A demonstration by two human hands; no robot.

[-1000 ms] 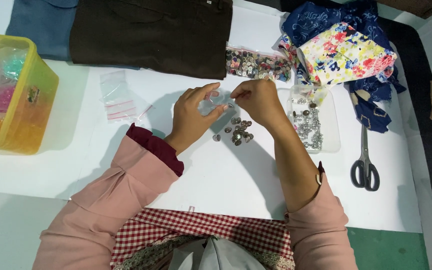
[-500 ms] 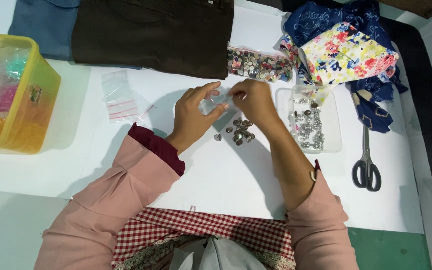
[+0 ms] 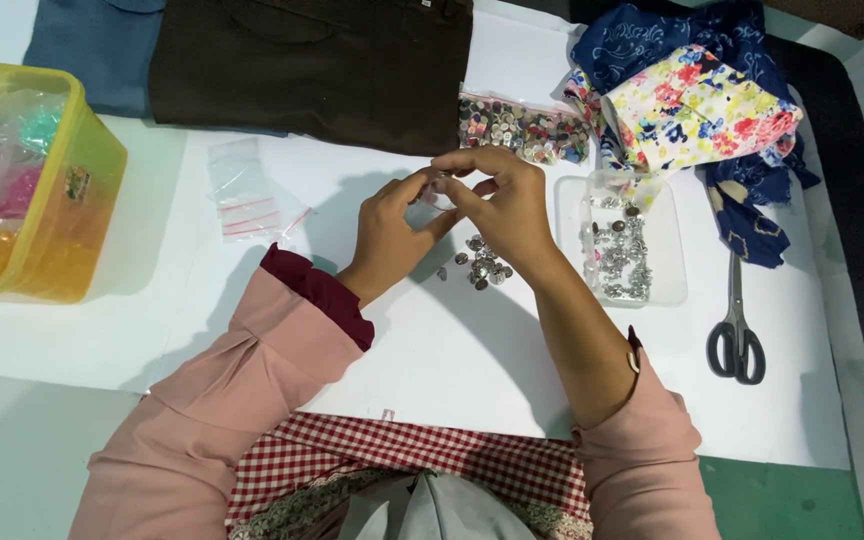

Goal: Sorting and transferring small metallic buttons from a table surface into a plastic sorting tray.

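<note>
My left hand [image 3: 393, 228] and my right hand [image 3: 504, 203] meet above the white table [image 3: 452, 370], and together they pinch a small clear plastic bag [image 3: 424, 212] between the fingertips. Just under the hands lies a small heap of metal snap buttons [image 3: 481, 266] on the table. Both sleeves are pink, and the left cuff is dark red. What is inside the bag is hidden by the fingers.
A clear tray [image 3: 620, 240] with more metal snaps sits to the right, black-handled scissors [image 3: 736, 322] beyond it. A bag of mixed buttons [image 3: 520, 128], dark brown cloth [image 3: 312, 65], floral and blue fabrics [image 3: 697, 110], empty zip bags [image 3: 244, 195] and a yellow plastic box [image 3: 22, 180] surround the hands.
Both hands have lifted the small bag slightly away from the heap of snaps. The fingertips have closed in tighter on it.
</note>
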